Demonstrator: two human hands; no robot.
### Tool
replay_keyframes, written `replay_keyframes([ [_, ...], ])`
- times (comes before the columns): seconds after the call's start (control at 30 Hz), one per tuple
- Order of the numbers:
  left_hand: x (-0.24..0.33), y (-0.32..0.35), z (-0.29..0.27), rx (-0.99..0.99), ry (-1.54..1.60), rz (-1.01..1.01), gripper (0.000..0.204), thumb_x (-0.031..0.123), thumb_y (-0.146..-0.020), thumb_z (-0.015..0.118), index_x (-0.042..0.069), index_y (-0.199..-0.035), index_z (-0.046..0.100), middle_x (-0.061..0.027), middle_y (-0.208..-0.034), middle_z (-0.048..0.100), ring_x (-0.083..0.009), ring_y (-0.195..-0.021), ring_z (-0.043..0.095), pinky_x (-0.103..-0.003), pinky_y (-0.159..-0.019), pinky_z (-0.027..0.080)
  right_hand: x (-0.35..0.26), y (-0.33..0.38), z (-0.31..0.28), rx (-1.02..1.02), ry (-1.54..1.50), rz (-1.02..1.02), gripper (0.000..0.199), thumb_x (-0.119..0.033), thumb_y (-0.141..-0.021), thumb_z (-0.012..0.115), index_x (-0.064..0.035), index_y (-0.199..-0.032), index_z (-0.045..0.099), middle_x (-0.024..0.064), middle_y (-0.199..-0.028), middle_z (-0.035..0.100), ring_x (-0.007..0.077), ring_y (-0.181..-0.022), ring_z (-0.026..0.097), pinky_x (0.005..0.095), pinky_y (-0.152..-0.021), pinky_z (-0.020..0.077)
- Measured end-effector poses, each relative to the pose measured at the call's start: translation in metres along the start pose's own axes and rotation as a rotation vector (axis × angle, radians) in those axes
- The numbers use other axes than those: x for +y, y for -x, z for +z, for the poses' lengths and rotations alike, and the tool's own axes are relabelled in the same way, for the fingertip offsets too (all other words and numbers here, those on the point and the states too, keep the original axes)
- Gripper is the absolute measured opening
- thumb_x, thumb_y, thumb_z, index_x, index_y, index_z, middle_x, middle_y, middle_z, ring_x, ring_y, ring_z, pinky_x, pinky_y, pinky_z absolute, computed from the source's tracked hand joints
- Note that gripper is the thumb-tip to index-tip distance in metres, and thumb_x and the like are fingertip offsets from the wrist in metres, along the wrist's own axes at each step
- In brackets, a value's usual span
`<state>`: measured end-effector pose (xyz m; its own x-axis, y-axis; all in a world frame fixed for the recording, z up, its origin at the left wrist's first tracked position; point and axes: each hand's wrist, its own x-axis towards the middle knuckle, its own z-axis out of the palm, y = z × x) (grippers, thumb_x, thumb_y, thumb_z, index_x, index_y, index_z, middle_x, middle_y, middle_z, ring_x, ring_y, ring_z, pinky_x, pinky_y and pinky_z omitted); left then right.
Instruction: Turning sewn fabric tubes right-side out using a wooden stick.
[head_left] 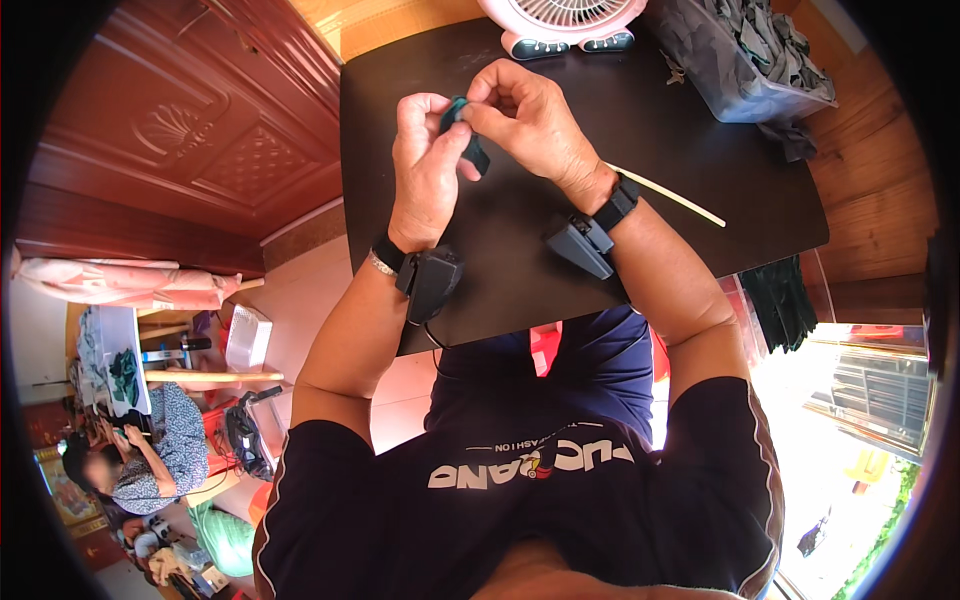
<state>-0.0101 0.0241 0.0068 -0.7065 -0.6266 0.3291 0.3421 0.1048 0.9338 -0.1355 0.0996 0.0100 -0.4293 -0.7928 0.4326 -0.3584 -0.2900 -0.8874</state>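
Note:
Above the dark table [520, 260], my two hands meet at a small strip of dark green cloth [479, 158]. My left hand [424, 165] pinches it between thumb and fingers, and its lower end hangs beside the left thumb. The fingertips of my right hand [530, 115] are closed on the cloth's upper part, next to the left fingertips. The fingers hide part of the cloth. On the table, to the right of my right wrist, lies a thin pale yellow stick [668, 193].
A pink fan [570, 22] stands at the table's far edge. At the far right, a clear plastic bin [735, 103] holds grey cloth pieces. Dark green strips [778, 303] hang beside the table's right edge. Far left, another person [165, 450] sits with cloth. Black devices [435, 282] are strapped to my wrists.

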Motion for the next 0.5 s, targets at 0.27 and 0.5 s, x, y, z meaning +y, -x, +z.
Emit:
replay_keyframes([
  [0.27, -0.010, -0.018, -0.029, -0.011, 0.239, -0.142, 0.015, 0.009, -0.088, 0.046, 0.004, -0.101, 0.049, -0.0066, -0.087, 0.057, -0.0146, -0.063, 0.058, -0.022, -0.046, 0.042, 0.000, -0.005, -0.001, -0.195, -0.355, 0.155, 0.023, -0.005, -0.080, 0.070, -0.0013, -0.099, 0.058, 0.0034, -0.083, 0.063, 0.0095, -0.076, 0.060, 0.0250, -0.072, 0.0511],
  [0.5, -0.008, -0.012, -0.025, -0.068, 0.169, -0.159, 0.013, 0.011, -0.088, 0.044, 0.004, -0.098, 0.048, -0.0058, -0.089, 0.055, -0.0125, -0.070, 0.057, -0.023, -0.049, 0.047, -0.008, 0.000, 0.002, -0.121, -0.038, 0.117, 0.017, -0.006, -0.079, 0.069, -0.0022, -0.091, 0.057, 0.0013, -0.084, 0.061, 0.0074, -0.077, 0.058, 0.0231, -0.071, 0.0494],
])
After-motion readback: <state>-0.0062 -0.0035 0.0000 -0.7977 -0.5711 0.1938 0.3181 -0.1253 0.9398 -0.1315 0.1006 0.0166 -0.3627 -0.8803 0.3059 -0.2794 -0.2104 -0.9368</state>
